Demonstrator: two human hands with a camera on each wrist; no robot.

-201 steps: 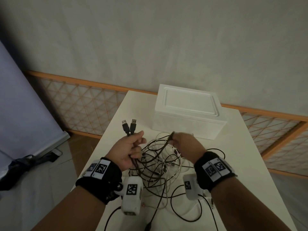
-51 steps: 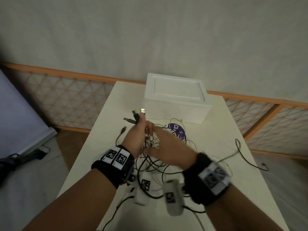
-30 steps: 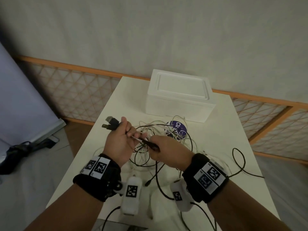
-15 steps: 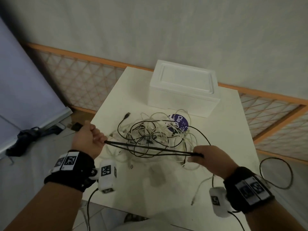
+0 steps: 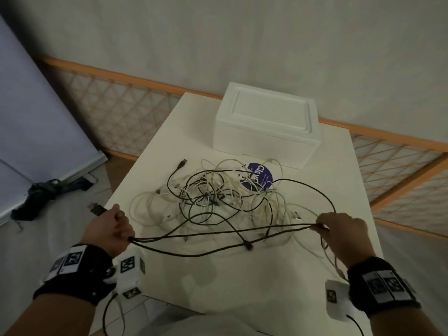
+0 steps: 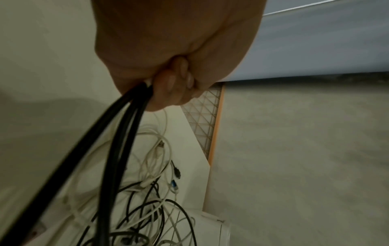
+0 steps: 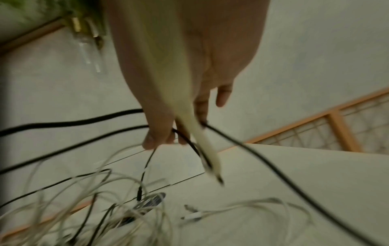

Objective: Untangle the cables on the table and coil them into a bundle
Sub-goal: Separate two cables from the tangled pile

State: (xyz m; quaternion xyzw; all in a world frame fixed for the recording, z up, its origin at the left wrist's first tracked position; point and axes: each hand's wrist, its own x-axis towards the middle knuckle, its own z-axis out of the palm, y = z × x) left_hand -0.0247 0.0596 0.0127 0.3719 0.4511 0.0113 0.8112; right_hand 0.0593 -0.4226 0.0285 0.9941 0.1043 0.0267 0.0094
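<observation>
Left hand [image 5: 110, 230] fisted round several black cable strands [image 5: 218, 235] at the near-left edge of the table [image 5: 242, 287]; USB plugs [image 5: 97, 209] stick out of the far side of the fist, past the table edge; the left wrist view confirms fingers [image 6: 168, 83] curled tight on the black strands. Right hand [image 5: 341, 232] near the right edge pinches the same strands at their other end, thumb and fingers closed on them; a white cable also runs under this hand, grip on it blurred, cannot tell.

Held strands: long axis left–right, spanning between the two hands, raised just above the table; one strand sags lower and carries a small plug [image 5: 248, 246] mid-span; another black length arcs from the right hand up and back into the pile.

Tangle of black and white cables [image 5: 218, 197]: lies on the table beyond the stretched strands, nearer the left hand's side of centre, partly over a round purple label [image 5: 258, 175]. White foam box [image 5: 266, 127] stands at the far end, apart from the pile.

Judgement: black strands are partly drawn out; some still cross into the pile; coiling should bring right hand toward left along that axis.
</observation>
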